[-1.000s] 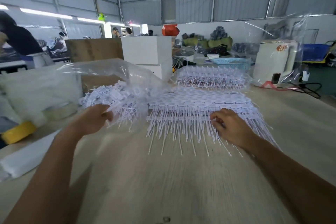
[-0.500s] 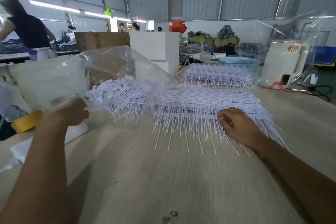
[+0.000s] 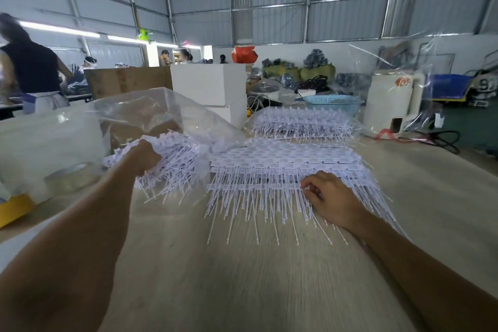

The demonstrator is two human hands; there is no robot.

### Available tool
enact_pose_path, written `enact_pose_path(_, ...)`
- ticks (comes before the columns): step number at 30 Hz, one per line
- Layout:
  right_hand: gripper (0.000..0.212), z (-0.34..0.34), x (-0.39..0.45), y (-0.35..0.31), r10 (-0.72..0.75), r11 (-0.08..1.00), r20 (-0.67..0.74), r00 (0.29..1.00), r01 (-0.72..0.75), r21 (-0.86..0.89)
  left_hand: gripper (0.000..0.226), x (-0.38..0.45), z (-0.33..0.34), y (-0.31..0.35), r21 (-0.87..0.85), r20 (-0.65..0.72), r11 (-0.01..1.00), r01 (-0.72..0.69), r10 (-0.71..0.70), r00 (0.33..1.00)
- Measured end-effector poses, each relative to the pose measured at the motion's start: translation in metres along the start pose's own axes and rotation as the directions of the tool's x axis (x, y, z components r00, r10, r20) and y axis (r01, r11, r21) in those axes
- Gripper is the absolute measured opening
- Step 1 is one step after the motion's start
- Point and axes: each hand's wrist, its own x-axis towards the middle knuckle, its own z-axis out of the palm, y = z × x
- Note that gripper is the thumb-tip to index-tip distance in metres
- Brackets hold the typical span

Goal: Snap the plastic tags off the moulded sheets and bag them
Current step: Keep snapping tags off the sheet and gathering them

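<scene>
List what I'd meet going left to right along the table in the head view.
Yellow tape roll → clear tape roll → left hand gripping loose tags → moulded sheets → right hand.

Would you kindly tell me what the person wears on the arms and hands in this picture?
Nothing shows on either one. The left hand and right hand are bare, with no gloves, and no rings or watch that I can see. Both forearms are uncovered as far as the frame's lower edge, with no sleeve in view.
</scene>
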Motion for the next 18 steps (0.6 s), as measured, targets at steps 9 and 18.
enact_pose_path(9, 0.015, 0.002, 0.001, 0.007, -0.013, 1.0, -0.011, 1.0, 0.013, 0.019, 0.03, 0.009, 0.02, -0.02, -0.12, -0.272, 0.992, 0.037, -0.069, 0.96)
enact_pose_path(18, 0.014, 0.004, 0.001, 0.011, -0.022, 0.999, -0.029, 0.999, 0.023, 0.025, 0.035, 0.036, 0.031, -0.019, -0.013, -0.146, 0.994, 0.111, -0.111, 0.983)
